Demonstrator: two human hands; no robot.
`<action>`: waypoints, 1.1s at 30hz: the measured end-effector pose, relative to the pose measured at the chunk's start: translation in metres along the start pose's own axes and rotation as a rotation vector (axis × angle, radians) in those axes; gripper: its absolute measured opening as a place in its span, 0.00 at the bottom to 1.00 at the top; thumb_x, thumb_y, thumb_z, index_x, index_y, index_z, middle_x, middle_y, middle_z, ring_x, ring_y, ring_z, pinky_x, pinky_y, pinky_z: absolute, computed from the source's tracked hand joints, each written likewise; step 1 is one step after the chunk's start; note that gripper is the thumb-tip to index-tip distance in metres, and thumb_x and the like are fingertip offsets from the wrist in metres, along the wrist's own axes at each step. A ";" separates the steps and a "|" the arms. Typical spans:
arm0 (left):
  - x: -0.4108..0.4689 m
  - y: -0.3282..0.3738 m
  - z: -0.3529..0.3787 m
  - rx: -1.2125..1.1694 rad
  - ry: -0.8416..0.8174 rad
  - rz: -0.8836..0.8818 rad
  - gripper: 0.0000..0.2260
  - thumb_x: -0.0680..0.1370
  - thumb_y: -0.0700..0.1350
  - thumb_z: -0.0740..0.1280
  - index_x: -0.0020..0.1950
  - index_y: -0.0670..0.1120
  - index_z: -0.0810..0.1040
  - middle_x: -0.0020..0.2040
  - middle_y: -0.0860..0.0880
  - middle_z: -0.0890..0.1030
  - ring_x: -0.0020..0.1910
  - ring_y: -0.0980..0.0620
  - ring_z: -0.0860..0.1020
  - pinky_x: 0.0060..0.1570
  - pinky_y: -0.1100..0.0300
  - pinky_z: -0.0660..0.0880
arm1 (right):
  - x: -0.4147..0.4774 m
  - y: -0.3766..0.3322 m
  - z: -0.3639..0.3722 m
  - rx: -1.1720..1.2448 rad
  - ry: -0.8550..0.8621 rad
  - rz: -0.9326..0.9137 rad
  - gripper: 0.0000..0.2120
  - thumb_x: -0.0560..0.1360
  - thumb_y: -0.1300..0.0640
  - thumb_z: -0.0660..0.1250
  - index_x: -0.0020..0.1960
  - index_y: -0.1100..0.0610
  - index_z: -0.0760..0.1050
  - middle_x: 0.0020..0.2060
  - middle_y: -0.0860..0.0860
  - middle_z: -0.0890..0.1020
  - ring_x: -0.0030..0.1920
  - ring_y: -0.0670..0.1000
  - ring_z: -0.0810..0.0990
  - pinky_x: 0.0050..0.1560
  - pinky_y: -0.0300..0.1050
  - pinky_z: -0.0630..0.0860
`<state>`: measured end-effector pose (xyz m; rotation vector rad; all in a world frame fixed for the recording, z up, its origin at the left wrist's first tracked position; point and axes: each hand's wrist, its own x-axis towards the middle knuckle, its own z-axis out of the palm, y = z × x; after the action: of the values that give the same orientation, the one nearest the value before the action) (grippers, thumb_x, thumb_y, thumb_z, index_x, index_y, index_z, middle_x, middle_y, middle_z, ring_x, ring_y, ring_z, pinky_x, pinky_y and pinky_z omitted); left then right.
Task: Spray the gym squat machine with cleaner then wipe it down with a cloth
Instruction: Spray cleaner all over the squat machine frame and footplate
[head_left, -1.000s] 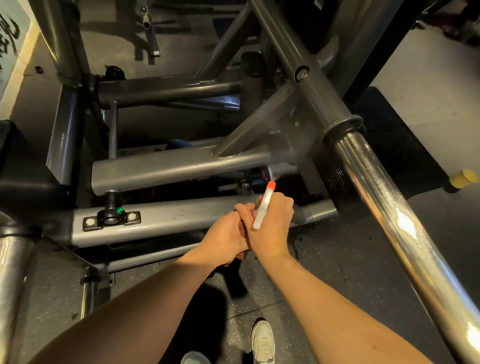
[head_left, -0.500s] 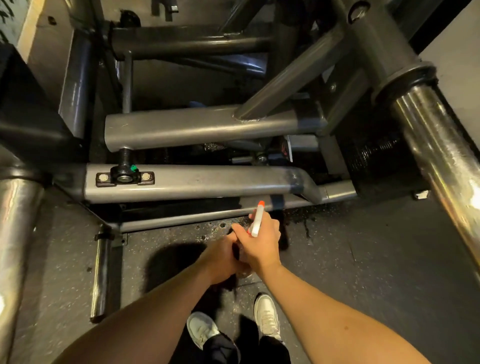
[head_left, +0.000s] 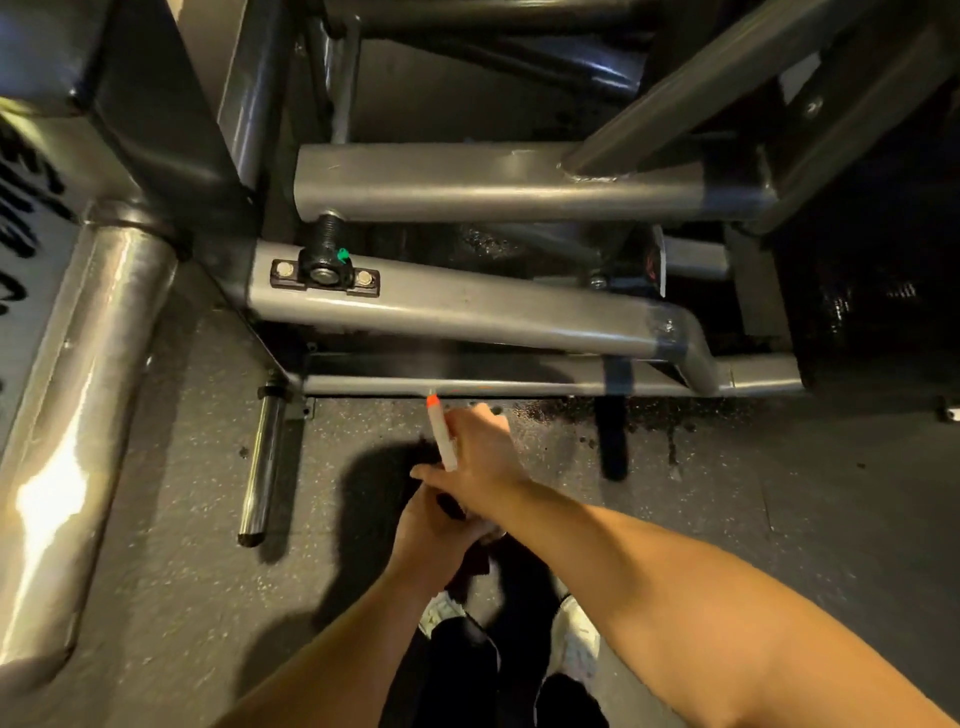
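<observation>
The squat machine's grey steel frame (head_left: 467, 306) fills the upper half of the view, with a thin lower bar (head_left: 519, 387) near the floor. My right hand (head_left: 480, 457) grips the head of a spray bottle (head_left: 442, 439), white with an orange nozzle. The nozzle points up at the lower bar, almost touching it. My left hand (head_left: 431, 535) is curled just below the right one, round the bottle's lower part, which is mostly hidden. A faint mist hangs over the bar above the nozzle. No cloth shows clearly.
A thick chrome bar (head_left: 78, 415) runs down the left edge. A short chrome peg (head_left: 262, 467) juts out over the rubber floor. Wet spots (head_left: 571, 415) darken the floor under the bar. My white shoes (head_left: 576, 644) stand directly below my hands.
My hands and the bottle have dropped from the upper cross tubes to the lowest bar and shifted left. The view has tipped further down towards the floor.
</observation>
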<state>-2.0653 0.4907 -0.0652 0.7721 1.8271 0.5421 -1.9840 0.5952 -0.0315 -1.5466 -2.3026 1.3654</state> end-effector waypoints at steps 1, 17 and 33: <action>-0.004 -0.003 -0.002 -0.031 0.033 -0.016 0.24 0.68 0.51 0.82 0.60 0.55 0.78 0.49 0.57 0.85 0.50 0.59 0.83 0.55 0.56 0.80 | 0.001 -0.005 0.003 -0.021 -0.007 -0.034 0.26 0.72 0.40 0.77 0.63 0.53 0.76 0.55 0.49 0.80 0.56 0.52 0.77 0.62 0.54 0.76; -0.026 -0.086 -0.003 -0.084 0.084 -0.072 0.32 0.61 0.60 0.81 0.61 0.55 0.78 0.51 0.58 0.84 0.52 0.60 0.82 0.56 0.57 0.79 | -0.012 0.028 0.102 0.049 -0.051 -0.056 0.26 0.71 0.35 0.75 0.60 0.49 0.74 0.51 0.45 0.78 0.52 0.50 0.76 0.57 0.53 0.78; 0.122 -0.143 0.184 0.010 -0.199 0.138 0.23 0.65 0.41 0.82 0.58 0.49 0.80 0.48 0.51 0.86 0.48 0.55 0.84 0.53 0.46 0.82 | 0.014 0.268 0.116 0.063 0.241 0.263 0.10 0.74 0.49 0.71 0.51 0.46 0.72 0.47 0.47 0.71 0.54 0.55 0.73 0.58 0.52 0.76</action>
<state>-1.9617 0.4817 -0.3070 0.9305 1.6026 0.5247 -1.8526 0.5624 -0.2906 -1.9275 -1.9547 1.2048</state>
